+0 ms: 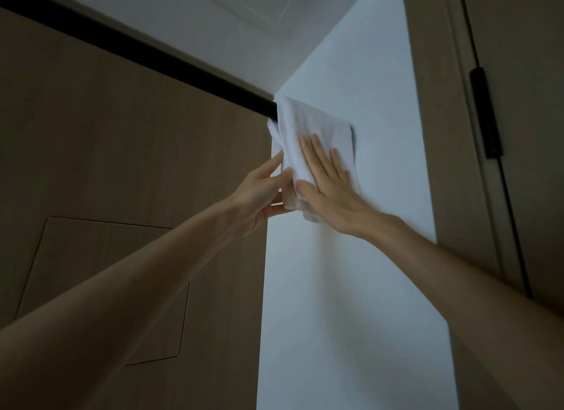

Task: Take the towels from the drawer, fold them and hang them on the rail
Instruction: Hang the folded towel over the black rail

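A folded white towel [308, 125] hangs over the right end of a black rail [146, 54], where the rail meets the white wall. My right hand [328, 183] lies flat on the towel's front with its fingers straight, pressing it toward the wall. My left hand [262, 193] is at the towel's left edge, with thumb and fingers closing on the lower left part of the cloth. Both arms reach upward from below. The towel's back half is hidden behind the front.
A brown wood-grain panel [122, 165] with a rectangular hatch outline [100, 287] fills the left. A white wall [351, 287] runs down the middle. At the right stands a brown door frame with a black hinge [485, 113]. The ceiling is above.
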Motion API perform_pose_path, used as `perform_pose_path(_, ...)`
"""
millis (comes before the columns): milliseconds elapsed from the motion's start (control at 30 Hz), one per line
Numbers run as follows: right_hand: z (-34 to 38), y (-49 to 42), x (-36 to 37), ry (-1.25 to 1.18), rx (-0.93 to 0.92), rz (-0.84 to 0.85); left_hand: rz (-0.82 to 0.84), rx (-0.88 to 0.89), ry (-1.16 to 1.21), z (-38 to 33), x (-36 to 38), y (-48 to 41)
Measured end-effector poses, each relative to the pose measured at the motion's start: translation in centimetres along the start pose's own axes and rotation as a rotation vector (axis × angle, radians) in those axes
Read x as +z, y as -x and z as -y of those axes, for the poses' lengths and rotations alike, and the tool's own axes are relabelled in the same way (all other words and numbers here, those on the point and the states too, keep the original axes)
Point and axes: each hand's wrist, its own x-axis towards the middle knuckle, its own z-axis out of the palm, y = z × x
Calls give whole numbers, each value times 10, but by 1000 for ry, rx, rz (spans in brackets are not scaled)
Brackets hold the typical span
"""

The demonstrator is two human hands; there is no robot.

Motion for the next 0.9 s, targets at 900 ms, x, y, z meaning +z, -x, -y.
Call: perform_pose_path(900, 93, 212, 96, -295, -130, -13, -238, 63, -1650, 23, -22, 271)
